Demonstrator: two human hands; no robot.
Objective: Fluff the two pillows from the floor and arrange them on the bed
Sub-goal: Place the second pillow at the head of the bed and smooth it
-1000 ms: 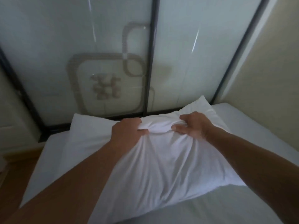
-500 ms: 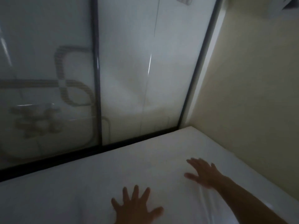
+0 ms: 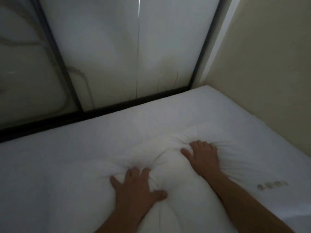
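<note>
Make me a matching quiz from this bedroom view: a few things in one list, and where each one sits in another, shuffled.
Things:
1. left hand
2. right hand
3. pillow
4. black frame

Places:
A. along the bed's far edge
B. under both hands
C. pressing the pillow, nearer the cream wall
D. pressing the pillow, nearer the camera

Pairs: 1-D, 2-C, 3-B, 4-A

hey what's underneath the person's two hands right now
Both the left hand and right hand press fingers-spread into a white pillow, bunching its fabric. The bed lies below; the part beneath the pillow is covered.
</note>
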